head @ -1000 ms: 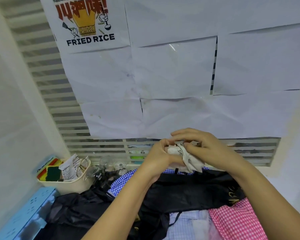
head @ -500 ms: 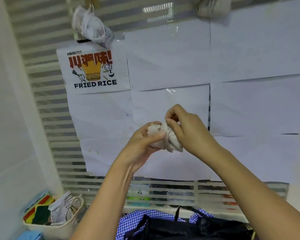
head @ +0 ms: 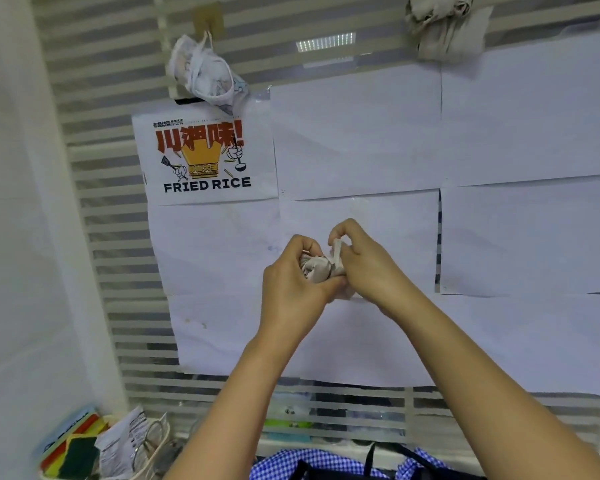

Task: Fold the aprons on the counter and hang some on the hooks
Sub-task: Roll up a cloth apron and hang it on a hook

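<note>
Paper wall (head: 357,140): white apron bundle (head: 205,72) already on a hook (head: 208,17).
Hands: left hand (head: 291,289) and right hand (head: 368,265), lifted off the tabletop pile (head: 284,460) since a second ago.
Beige apron (head: 321,271): rolled tight, fingers (head: 305,244) of both hands clamped round it, airborne, likely hook-bound.

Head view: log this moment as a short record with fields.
held: rolled beige apron, in mid-air before the papered wall
left grip: wraps the apron
right grip: pinches a fold at its top
hung: white bundle on the hook; beige bundle top right
counter: blue checked apron, black apron
</note>
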### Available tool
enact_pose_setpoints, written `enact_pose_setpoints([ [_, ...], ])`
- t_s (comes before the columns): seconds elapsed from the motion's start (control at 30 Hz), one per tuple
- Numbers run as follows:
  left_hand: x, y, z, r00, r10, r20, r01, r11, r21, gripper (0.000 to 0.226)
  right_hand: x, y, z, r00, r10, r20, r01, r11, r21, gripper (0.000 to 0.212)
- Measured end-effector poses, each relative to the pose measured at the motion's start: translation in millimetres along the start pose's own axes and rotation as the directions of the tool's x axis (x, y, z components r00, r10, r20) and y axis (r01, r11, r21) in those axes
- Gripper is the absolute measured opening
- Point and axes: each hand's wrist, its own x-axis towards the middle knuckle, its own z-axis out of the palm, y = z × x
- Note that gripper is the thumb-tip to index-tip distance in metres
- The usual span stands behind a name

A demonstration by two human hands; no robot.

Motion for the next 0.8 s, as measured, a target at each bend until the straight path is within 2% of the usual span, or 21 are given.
enact_pose_setpoints([
  [0.07,1,-4,-7,0.999,0.032,0.024,-0.032,0.999,0.033,0.038,1,-2,14,0.992,0.096,-0.082,-0.084,0.986,0.144,0.027],
  [0.17,1,-11,-25,0.994,0.059,0.097,-0.068,0.993,0.097,0.037,1,-3,43,0.97,0.149,-0.191,-0.101,0.965,0.242,0.027],
  [0.27,7,-18,-50,0.98,-0.043,0.197,0.047,0.999,-0.016,0.035,-6,-4,66,0.961,0.129,-0.243,-0.053,0.954,0.295,0.025],
  [0.37,12,-27,-75,0.944,-0.124,0.305,0.163,0.981,-0.107,0.036,-10,-11,82,0.972,0.038,-0.23,0.032,0.956,0.292,0.024],
  [0.47,17,-36,-93,0.888,-0.174,0.426,0.259,0.954,-0.15,0.039,-8,-14,92,0.968,-0.067,-0.241,0.117,0.973,0.199,0.018],
  [0.57,21,-42,-106,0.843,-0.169,0.511,0.301,0.935,-0.188,0.041,-4,-11,97,0.969,-0.081,-0.233,0.12,0.98,0.159,0.019],
  [0.67,21,-48,-110,0.825,-0.156,0.544,0.347,0.899,-0.268,0.04,-2,-10,99,0.971,-0.082,-0.223,0.129,0.971,0.204,0.017],
  [0.8,20,-55,-110,0.812,-0.142,0.566,0.435,0.795,-0.424,0.038,3,-14,100,0.98,-0.116,-0.161,0.166,0.923,0.348,0.012],
])
